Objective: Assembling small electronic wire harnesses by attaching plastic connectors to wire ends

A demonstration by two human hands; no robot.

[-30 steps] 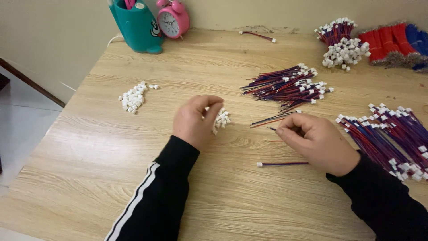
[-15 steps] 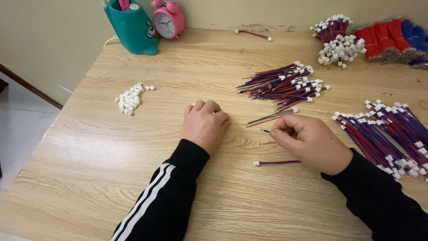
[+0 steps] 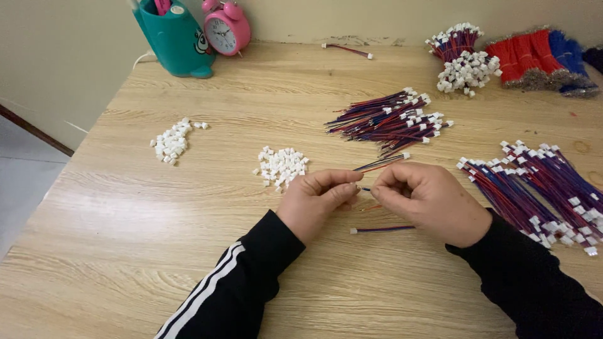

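Item: wire (image 3: 365,188), thin, red and blue. We hold its end pinched between our two hands, which meet over the wooden table (image 3: 125,251); only a short piece shows in the gap between them.

Left hand (image 3: 317,201): fingers curled, thumb and forefinger closed on the wire's near end. We cannot tell whether a connector sits under the fingertips.

Right hand (image 3: 433,201): fingers closed, thumb and forefinger nipping the wire from the other side.

All places below are taken from the hands.

- Small pile of white connectors (image 3: 281,166): just beyond the left hand.
- Second connector pile (image 3: 171,141): well to the left.
- Single finished wire (image 3: 382,230): on the table just beneath the hands.
- Loose wire bundle (image 3: 389,119): beyond the right hand, with a few strands (image 3: 382,163) reaching near the knuckles.
- Large bundle with white plugs (image 3: 540,185): just right of the right hand.
- Teal holder (image 3: 176,41) and pink clock (image 3: 225,28): far edge, left.
- Red and blue bundles (image 3: 540,59): far right corner.
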